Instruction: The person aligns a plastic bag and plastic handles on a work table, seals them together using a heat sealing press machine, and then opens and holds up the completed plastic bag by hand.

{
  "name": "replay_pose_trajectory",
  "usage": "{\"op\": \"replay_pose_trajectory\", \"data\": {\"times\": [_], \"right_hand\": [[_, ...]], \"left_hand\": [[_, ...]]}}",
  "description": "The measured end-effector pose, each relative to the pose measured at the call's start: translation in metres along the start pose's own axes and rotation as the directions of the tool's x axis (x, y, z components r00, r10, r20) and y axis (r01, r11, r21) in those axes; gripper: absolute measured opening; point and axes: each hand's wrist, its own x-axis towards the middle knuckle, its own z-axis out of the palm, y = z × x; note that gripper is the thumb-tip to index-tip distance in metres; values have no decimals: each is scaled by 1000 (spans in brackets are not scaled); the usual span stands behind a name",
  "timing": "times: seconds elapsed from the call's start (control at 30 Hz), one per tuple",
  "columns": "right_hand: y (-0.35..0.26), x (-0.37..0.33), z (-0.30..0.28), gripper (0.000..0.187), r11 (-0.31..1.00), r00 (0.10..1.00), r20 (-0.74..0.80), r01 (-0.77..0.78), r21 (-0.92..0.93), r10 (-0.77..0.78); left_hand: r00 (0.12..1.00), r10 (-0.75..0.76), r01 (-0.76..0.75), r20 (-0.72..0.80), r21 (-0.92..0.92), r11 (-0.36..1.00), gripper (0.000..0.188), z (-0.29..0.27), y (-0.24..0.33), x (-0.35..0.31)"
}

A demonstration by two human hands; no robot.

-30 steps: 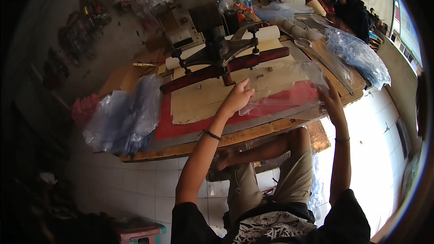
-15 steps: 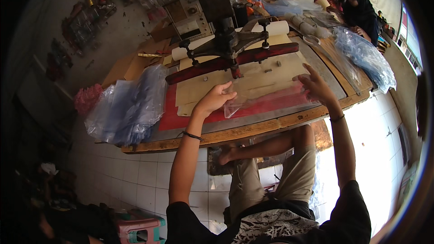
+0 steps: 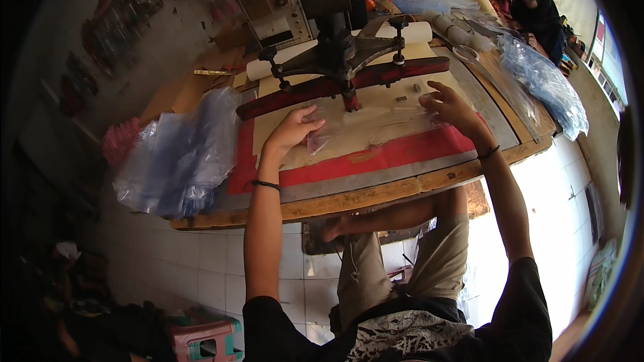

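A clear plastic sheet (image 3: 376, 131) stretches between my hands over a beige sheet (image 3: 275, 123) on a red mat (image 3: 409, 154). My left hand (image 3: 288, 132) pinches its left end between thumb and fingers. At the other end my right hand (image 3: 456, 112) grips the plastic, thumb and lower fingers closed and index finger raised; part of that grip is hidden. Just beyond both hands runs the long red bar (image 3: 419, 70) of a press, hung from a black metal bracket (image 3: 349, 53). Two small metal blocks (image 3: 401, 99) lie near my right hand.
A stack of clear plastic bags (image 3: 178, 151) overhangs the wooden table edge (image 3: 362, 199) at left. Scissors (image 3: 466, 53) and bundled plastic (image 3: 543, 87) lie at right. A control box (image 3: 274, 10) stands behind the press. Another person (image 3: 537, 10) sits at far right.
Both hands have moved away from me toward the red bar, carrying the plastic sheet farther over the beige sheet. More of the red mat's near strip shows uncovered. The view has shifted slightly.
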Motion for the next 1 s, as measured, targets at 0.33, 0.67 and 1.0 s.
{"op": "replay_pose_trajectory", "data": {"times": [0.33,0.67,1.0], "right_hand": [[9,23,7,66,978,989,75,140,-156,-130],[28,19,-10,50,967,961,-165,196,-163,-222],[33,24,-2,43,900,891,-313,197,-388,-330]], "left_hand": [[977,181,-151,109,-236,960,85,-4,-4,0],[988,147,-105,39,-528,843,86,48,17,-7],[960,122,-250,-252,-581,775,72,54,6,10]]}}
